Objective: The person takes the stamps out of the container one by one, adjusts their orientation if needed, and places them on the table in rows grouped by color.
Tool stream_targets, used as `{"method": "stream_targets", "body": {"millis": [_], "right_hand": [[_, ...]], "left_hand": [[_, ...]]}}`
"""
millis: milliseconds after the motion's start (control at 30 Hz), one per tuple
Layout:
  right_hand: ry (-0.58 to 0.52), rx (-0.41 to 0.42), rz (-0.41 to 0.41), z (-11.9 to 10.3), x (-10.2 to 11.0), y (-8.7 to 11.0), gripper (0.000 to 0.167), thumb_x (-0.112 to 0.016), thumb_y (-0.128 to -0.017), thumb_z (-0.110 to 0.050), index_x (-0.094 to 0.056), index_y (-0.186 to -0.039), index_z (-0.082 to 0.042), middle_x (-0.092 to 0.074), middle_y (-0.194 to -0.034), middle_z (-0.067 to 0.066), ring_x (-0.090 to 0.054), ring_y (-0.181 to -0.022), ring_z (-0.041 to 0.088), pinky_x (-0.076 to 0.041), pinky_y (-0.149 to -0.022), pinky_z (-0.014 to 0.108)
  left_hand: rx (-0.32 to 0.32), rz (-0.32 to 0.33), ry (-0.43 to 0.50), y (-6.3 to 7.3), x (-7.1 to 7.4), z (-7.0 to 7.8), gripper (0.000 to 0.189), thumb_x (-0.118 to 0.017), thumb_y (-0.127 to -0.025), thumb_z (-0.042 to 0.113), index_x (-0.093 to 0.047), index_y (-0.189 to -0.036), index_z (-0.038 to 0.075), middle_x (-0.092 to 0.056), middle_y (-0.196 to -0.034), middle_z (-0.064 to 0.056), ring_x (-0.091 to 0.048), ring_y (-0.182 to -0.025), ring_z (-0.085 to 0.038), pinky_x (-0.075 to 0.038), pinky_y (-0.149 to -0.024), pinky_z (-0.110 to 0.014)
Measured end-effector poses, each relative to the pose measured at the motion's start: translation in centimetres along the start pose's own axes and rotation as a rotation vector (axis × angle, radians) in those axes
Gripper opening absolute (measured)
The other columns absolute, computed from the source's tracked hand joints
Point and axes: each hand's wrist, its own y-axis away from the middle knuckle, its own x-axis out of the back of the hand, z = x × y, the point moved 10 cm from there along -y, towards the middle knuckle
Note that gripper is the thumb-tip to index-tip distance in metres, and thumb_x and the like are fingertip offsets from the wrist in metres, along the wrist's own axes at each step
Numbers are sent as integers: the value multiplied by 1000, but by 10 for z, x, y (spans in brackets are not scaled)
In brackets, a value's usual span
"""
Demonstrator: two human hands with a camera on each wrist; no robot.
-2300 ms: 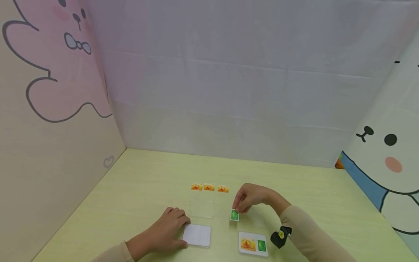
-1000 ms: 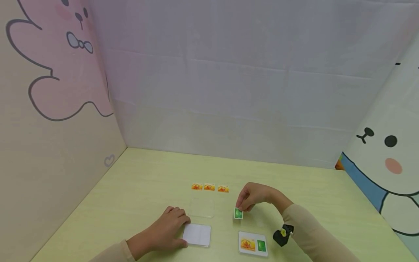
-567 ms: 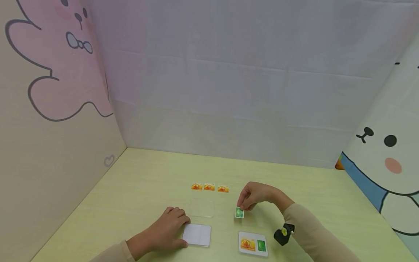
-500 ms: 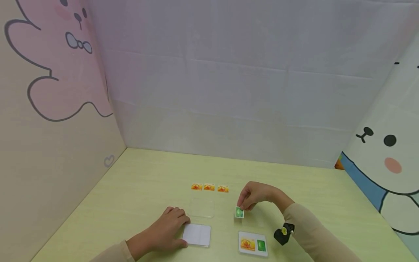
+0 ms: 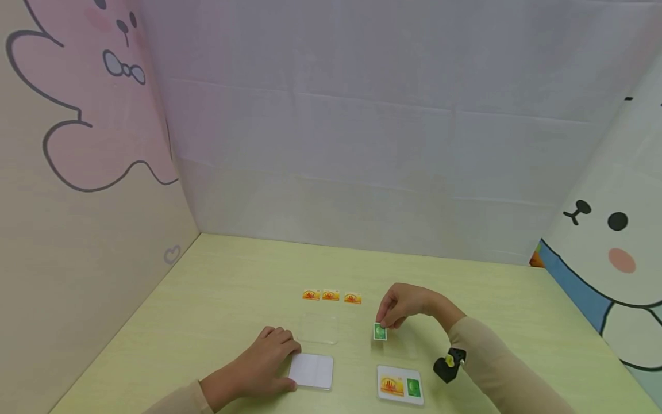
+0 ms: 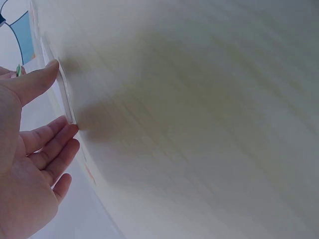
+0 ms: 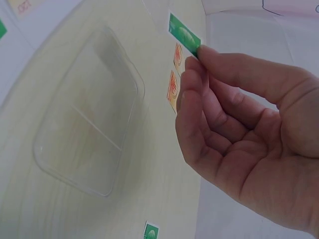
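Observation:
My right hand [image 5: 405, 305] pinches a small green stamp [image 5: 380, 332] by its edge between thumb and index finger, raised above the table. In the right wrist view, a clear plastic case [image 7: 89, 119] with a dividing line lies below it. Thumb and fingertips of my left hand [image 5: 266, 362] hold the left side of a flat case with a white insert [image 5: 312, 371]. A second white-backed case [image 5: 400, 385] at the front right contains one orange and one green stamp. The right wrist view also has a loose green stamp [image 7: 151, 231] on the table.
Three orange stamps [image 5: 331, 295] lie in a row farther back on the pale yellow table [image 5: 248, 270]. Another clear plastic piece [image 5: 318, 328] sits behind the white-insert case. Cloth-covered walls [image 5: 331, 144] enclose the table at the back and sides.
My right hand has moved a little right and away from me with the green stamp, and has lifted slightly. The left hand and the cases stay where they were.

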Motion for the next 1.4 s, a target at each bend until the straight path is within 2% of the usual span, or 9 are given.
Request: {"method": "stream_targets", "body": {"millis": [300, 1400], "right_hand": [[2, -18, 27, 3, 4, 0, 10, -72, -82, -6, -72, -88, 2, -67, -72, -2, -58, -67, 9, -55, -68, 26], [6, -61, 45, 6, 12, -1, 12, -71, -82, -7, -72, -90, 2, -67, -72, -2, -57, -67, 9, -55, -69, 26]], "left_hand": [[-1, 1, -2, 0, 1, 1, 48, -77, -74, 46, -64, -108, 14, -58, -99, 8, -48, -95, -9, -37, -92, -38], [-4, -4, -8, 0, -1, 0, 48, -76, -75, 47, -63, -109, 14, -58, -102, 7, -48, -97, -10, -36, -93, -38]]}}
